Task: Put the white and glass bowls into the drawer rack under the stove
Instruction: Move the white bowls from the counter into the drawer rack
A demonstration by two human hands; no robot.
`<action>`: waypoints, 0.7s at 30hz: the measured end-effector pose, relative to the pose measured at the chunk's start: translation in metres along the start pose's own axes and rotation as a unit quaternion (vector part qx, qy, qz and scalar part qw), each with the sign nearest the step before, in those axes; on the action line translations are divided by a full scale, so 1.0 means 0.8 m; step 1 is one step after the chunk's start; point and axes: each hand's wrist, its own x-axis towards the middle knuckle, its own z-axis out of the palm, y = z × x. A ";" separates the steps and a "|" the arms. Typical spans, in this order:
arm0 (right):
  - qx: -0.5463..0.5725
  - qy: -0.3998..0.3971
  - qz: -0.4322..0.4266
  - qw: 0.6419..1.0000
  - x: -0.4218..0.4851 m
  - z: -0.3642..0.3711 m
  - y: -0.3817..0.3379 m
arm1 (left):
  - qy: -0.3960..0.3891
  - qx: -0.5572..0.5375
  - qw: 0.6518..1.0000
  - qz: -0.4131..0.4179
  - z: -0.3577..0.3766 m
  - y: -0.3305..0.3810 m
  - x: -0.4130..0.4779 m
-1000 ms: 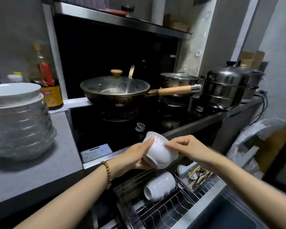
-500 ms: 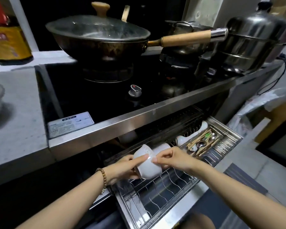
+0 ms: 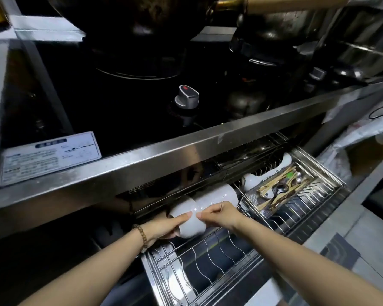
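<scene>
Both hands lower now, white bowl (image 3: 191,224) tilted above drawer rack (image 3: 210,257).

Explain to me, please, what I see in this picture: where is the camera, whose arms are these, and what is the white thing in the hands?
There is no machine here. A person wears one wide-angle camera on the head, so you look forward and down along that person's own two arms.

The left hand, with a bead bracelet at the wrist, and the right hand together hold a white bowl turned on its side. They hold it at the wire drawer rack, pulled out under the stove. More white bowls already lie in the rack just behind it. To the right, a metal tray holds chopsticks and spoons.

On the stove you see a control knob, and dark pots at the top edge.
</scene>
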 end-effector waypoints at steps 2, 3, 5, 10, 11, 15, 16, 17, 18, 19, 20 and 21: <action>0.013 0.014 0.019 1.000 0.014 0.000 0.007 | 0.020 0.001 1.000 -0.011 0.001 -0.005 0.015; 0.011 0.019 0.027 0.999 0.019 0.000 0.010 | 0.030 0.006 0.999 -0.012 0.002 -0.007 0.022; 0.012 0.025 0.042 0.999 0.030 0.000 0.016 | 0.047 0.017 0.999 -0.007 0.003 -0.011 0.031; 0.037 0.041 0.071 0.996 0.044 -0.001 0.026 | 0.077 0.042 0.996 0.004 0.006 -0.019 0.051; 0.043 0.045 0.075 0.995 0.045 -0.002 0.028 | 0.080 0.044 0.996 0.007 0.007 -0.020 0.054; 0.080 0.071 0.083 0.991 0.046 -0.004 0.033 | 0.091 0.062 0.994 0.008 0.008 -0.022 0.061; 0.087 0.080 0.083 0.990 0.046 -0.004 0.034 | 0.094 0.067 0.993 0.006 0.009 -0.022 0.062; 0.090 0.090 0.082 0.989 0.046 -0.005 0.036 | 0.099 0.074 0.992 0.004 0.010 -0.022 0.063; 0.090 0.099 0.081 0.988 0.047 -0.005 0.037 | 0.107 0.082 0.991 0.006 0.012 -0.022 0.064; 0.091 0.108 0.081 0.987 0.047 -0.005 0.038 | 0.116 0.087 0.989 0.010 0.015 -0.022 0.064; 0.090 0.113 0.081 0.986 0.048 -0.005 0.039 | 0.129 0.089 0.988 0.016 0.017 -0.024 0.064; 0.084 0.115 0.082 0.986 0.049 -0.005 0.040 | 0.140 0.088 0.986 0.023 0.018 -0.026 0.065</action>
